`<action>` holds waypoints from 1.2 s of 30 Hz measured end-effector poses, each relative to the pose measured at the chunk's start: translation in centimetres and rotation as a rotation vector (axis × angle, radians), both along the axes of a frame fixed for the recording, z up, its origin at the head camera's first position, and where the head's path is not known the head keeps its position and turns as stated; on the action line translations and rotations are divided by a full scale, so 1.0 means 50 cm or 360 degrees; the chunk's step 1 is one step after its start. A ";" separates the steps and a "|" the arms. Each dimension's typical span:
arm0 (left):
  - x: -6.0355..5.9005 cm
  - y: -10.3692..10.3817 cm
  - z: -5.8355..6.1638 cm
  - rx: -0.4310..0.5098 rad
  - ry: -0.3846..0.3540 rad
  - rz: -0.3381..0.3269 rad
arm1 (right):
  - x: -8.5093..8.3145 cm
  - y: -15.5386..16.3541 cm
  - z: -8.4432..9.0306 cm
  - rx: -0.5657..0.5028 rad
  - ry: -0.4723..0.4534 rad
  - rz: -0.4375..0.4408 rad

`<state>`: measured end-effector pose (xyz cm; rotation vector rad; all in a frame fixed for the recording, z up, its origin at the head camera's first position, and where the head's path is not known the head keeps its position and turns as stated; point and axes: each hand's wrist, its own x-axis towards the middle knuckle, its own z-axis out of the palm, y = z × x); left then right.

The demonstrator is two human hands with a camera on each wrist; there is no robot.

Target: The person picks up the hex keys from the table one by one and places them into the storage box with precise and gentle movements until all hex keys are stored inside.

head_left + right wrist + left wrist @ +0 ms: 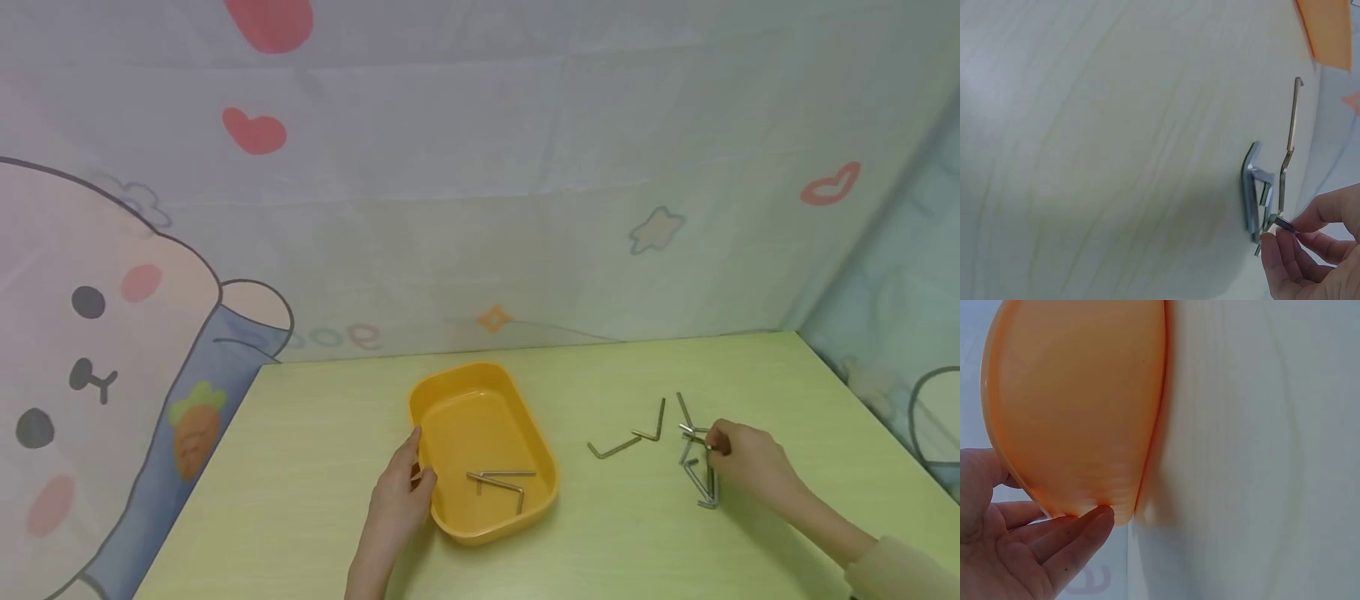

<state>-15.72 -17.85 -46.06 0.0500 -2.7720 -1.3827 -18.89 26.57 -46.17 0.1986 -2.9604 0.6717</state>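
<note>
Two hex keys [501,482] lie inside the yellow tray [450,400], just right of the left hand [401,492], whose fingers rest relaxed vs. the tray's near-left rim. Right hand [742,458] pinches one key [1279,222] w/ fingertips at the pile of keys [697,462] on the table [300,467]; two more keys [633,437] lie left of that grip.
</note>
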 end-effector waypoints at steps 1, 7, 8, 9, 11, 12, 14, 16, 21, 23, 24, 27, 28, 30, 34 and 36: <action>0.001 -0.001 0.000 0.0000 -0.0004 0.0002 | -0.002 -0.005 0.002 -0.0010 -0.0002 0.0004; 0.006 -0.006 -0.002 -0.0011 -0.0028 0.0023 | -0.007 -0.034 0.011 -0.0078 -0.0039 0.0046; 0.006 -0.007 -0.002 -0.0013 -0.0029 0.0024 | -0.007 -0.038 0.012 -0.0081 -0.0042 0.0051; 0.006 -0.007 -0.003 -0.0013 -0.0030 0.0025 | -0.007 -0.041 0.013 -0.0084 -0.0041 0.0054; 0.005 -0.007 -0.003 -0.0011 -0.0028 0.0025 | -0.007 -0.046 0.015 -0.0090 -0.0045 0.0063; 0.005 -0.007 -0.003 -0.0006 -0.0025 0.0022 | -0.007 -0.048 0.015 -0.0093 -0.0049 0.0065; 0.004 -0.005 -0.003 0.0007 -0.0018 0.0012 | -0.006 -0.051 0.017 -0.0100 -0.0052 0.0066; 0.003 -0.003 -0.002 0.0018 -0.0008 0.0003 | -0.006 -0.054 0.019 -0.0107 -0.0044 0.0072; 0.002 0.001 -0.002 0.0023 0.0011 -0.0009 | -0.006 -0.067 0.025 -0.0132 -0.0036 0.0087; 0.002 0.002 -0.002 0.0019 0.0012 -0.0007 | -0.007 -0.073 0.028 -0.0140 -0.0038 0.0095; 0.002 0.002 -0.002 0.0017 0.0012 -0.0007 | -0.008 -0.076 0.029 -0.0142 -0.0034 0.0100; 0.002 0.002 0.000 0.0012 0.0011 -0.0002 | -0.012 -0.088 0.032 -0.0153 -0.0019 0.0123; 0.002 0.001 0.001 0.0010 0.0009 0.0000 | -0.013 -0.093 0.033 -0.0160 -0.0015 0.0133; 0.002 0.001 0.002 0.0009 0.0008 0.0002 | -0.016 -0.104 0.035 -0.0177 -0.0013 0.0145; 0.002 0.000 0.004 0.0010 -0.0003 0.0004 | -0.021 -0.127 0.040 -0.0207 -0.0012 0.0167; 0.002 -0.001 0.003 0.0004 -0.0007 0.0007 | -0.024 -0.138 0.042 -0.0220 -0.0010 0.0184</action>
